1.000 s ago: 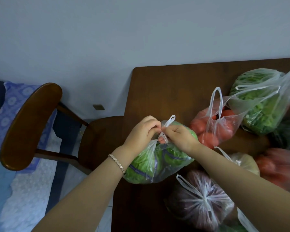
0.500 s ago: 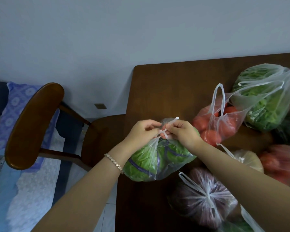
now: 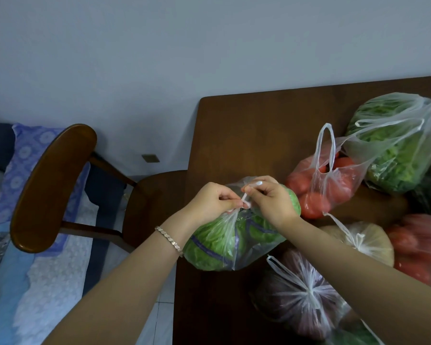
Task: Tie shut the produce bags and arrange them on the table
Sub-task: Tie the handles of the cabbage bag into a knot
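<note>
Just beneath left hand [image 3: 213, 201], greens bag [image 3: 214, 245]

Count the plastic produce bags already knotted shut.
2. The clear plastic bag of pale produce sits just beyond the right forearm; the clear plastic bag of purple produce sits on its near side. Blurred bags at the right edge may hide more knots.

Produce bags crowded the table [image 3: 246, 135] while I worked at its left edge.
My left hand [image 3: 213, 201] and right hand [image 3: 274, 204] met at the handles atop the lettuce bag [image 3: 217, 245]. Behind it to the right sat the tomato bag [image 3: 319, 192], and farther right the leafy-greens bag [image 3: 398, 150]. A knotted bag [image 3: 368, 241] lay right of my forearm, and a second knotted bag [image 3: 299, 302] lay nearest me. The chair [image 3: 50, 185] stood left of the table.
</note>
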The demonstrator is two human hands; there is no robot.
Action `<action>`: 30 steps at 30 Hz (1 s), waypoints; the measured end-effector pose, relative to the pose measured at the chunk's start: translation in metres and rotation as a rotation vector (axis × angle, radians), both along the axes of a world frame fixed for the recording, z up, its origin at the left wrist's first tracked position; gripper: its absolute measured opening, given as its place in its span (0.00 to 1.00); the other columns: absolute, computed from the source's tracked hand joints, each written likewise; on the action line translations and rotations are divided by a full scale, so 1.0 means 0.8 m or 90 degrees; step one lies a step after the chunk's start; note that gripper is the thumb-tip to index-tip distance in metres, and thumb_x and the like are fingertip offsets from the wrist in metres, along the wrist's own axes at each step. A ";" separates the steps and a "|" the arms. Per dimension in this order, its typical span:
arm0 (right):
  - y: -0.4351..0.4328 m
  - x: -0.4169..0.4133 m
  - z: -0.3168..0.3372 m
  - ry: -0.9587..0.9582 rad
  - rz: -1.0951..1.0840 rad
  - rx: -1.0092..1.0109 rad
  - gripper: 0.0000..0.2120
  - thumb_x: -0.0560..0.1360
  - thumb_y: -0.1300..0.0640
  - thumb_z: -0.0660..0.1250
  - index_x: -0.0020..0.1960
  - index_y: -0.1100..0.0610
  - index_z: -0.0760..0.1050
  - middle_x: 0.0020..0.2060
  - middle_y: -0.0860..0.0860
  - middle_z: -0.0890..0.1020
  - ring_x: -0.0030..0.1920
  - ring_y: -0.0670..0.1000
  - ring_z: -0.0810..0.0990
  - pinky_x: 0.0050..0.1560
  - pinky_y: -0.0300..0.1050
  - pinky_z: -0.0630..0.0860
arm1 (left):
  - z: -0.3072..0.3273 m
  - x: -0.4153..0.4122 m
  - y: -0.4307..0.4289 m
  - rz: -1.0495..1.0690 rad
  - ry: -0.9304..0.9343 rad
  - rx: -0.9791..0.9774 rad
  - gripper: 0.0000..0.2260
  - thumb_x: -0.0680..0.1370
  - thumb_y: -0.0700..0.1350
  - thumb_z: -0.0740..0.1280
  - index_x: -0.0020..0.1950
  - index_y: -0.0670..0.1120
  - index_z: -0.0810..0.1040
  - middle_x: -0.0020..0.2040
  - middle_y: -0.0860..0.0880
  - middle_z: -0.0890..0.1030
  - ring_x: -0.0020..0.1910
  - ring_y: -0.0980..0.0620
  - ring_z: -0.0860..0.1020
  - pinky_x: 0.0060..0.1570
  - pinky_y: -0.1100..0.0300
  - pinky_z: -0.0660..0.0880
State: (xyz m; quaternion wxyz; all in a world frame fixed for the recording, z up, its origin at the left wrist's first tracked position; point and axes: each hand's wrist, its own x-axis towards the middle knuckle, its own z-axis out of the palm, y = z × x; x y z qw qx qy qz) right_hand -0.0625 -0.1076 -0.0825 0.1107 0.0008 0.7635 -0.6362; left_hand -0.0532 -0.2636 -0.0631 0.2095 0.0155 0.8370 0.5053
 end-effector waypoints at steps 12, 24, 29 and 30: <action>0.006 0.008 0.009 -0.011 0.018 0.031 0.18 0.64 0.63 0.76 0.43 0.47 0.71 0.37 0.42 0.76 0.38 0.37 0.79 0.39 0.23 0.73 | -0.012 0.015 0.028 0.224 -0.039 0.002 0.05 0.74 0.41 0.68 0.40 0.46 0.82 0.33 0.49 0.79 0.35 0.54 0.75 0.37 0.63 0.70; -0.013 0.008 0.008 0.174 0.237 0.419 0.10 0.76 0.63 0.59 0.53 0.63 0.77 0.54 0.61 0.75 0.52 0.59 0.74 0.49 0.45 0.70 | -0.009 0.019 0.026 0.224 -0.035 -0.009 0.05 0.74 0.39 0.68 0.42 0.39 0.82 0.31 0.51 0.78 0.36 0.53 0.76 0.44 0.58 0.73; -0.013 -0.001 0.011 0.205 0.270 0.473 0.08 0.74 0.63 0.62 0.50 0.65 0.77 0.50 0.59 0.76 0.48 0.60 0.77 0.44 0.45 0.67 | -0.009 0.022 0.023 0.254 0.002 0.018 0.05 0.73 0.39 0.69 0.47 0.39 0.83 0.39 0.48 0.82 0.41 0.54 0.79 0.46 0.62 0.74; -0.011 0.000 0.010 0.196 0.253 0.447 0.07 0.73 0.63 0.63 0.49 0.64 0.77 0.47 0.58 0.76 0.46 0.59 0.77 0.42 0.41 0.65 | -0.010 0.025 0.023 0.251 0.026 0.017 0.05 0.73 0.39 0.69 0.46 0.40 0.83 0.39 0.49 0.81 0.40 0.55 0.78 0.45 0.63 0.74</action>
